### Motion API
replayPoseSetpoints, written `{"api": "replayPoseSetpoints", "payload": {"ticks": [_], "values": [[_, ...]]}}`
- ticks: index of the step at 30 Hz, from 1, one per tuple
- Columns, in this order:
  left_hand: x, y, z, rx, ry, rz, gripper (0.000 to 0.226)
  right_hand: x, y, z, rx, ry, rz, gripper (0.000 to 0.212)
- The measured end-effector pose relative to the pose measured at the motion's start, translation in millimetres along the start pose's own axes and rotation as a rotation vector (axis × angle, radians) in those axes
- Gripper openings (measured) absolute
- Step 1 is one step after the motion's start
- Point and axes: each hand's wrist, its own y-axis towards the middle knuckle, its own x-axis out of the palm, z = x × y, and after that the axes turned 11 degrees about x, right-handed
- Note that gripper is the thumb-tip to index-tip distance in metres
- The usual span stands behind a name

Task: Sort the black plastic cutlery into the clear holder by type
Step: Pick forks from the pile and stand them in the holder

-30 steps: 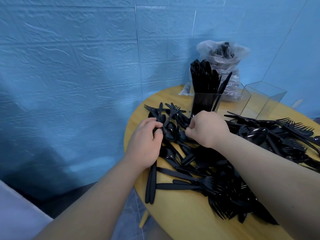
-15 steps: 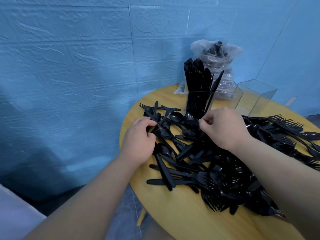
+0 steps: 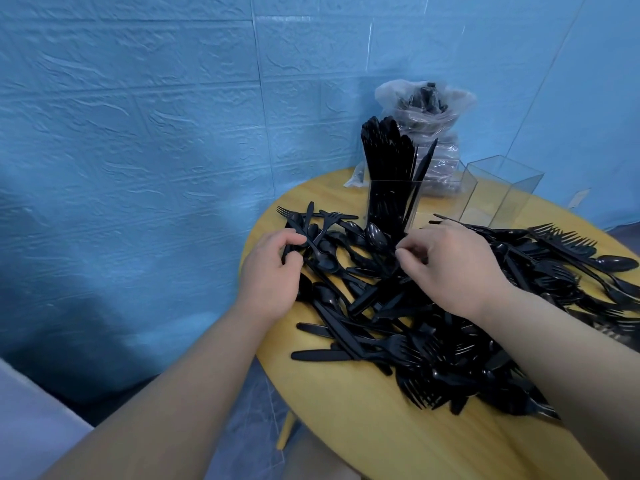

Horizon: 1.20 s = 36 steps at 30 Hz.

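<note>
Both of your hands sit over the heap of black cutlery (image 3: 433, 327) at the centre of the frame: your left hand (image 3: 270, 275) has its fingers curled round a thin black handle at the heap's left edge, though which kind of piece it is cannot be told, and your right hand (image 3: 453, 268) hovers just right of centre with thumb and forefinger brought together; whether they pinch anything cannot be told. Your forearms run in from the lower left and lower right corners, palms down, wrists slightly bent. Loose forks, spoons and knives cover most of the round yellow table (image 3: 346, 427), overlapping and tangled, so single pieces are partly buried. Just above your right hand stands the clear holder (image 3: 394, 206), one compartment packed with upright black pieces, their type unclear. To its right the other clear compartments (image 3: 502, 192) hold nothing. Behind them, in the upper middle, a crumpled clear plastic bag (image 3: 426, 109) with more black cutlery leans near the blue textured wall (image 3: 138, 133). No writing is legible.
</note>
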Motion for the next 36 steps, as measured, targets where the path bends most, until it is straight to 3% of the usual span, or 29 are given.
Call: {"api": "replayPoseSetpoints", "payload": {"ticks": [8,12,16,21,27,31,36], "values": [[8.3,-8.5,32.2,0.285,0.269,-0.085,0.024,-36.9,-40.0,45.6,0.049,-0.034,0.173,0.013],[37.6,-20.4,74.8,0.453,0.376,-0.314,0.033,-45.9,-62.7,70.8,0.125,-0.071,0.23,0.016],[68.3,-24.5,93.2,0.411,0.529,-0.487,0.047,-49.6,-85.9,90.1,0.196,-0.088,0.281,0.013],[80.1,-15.3,91.1,0.355,0.621,-0.422,0.048,-50.0,-104.9,115.5,0.272,-0.083,0.314,0.013],[97.6,-5.7,99.6,0.369,0.621,-0.384,0.055,-49.2,-102.1,117.4,0.328,-0.087,0.21,0.023],[101.7,1.6,102.2,0.413,0.645,-0.354,0.038,-52.8,-86.9,113.7,0.312,-0.088,0.077,0.033],[92.8,20.9,96.2,0.29,0.555,-0.244,0.023,-52.4,-73.3,112.3,0.257,-0.057,0.017,0.034]]}}
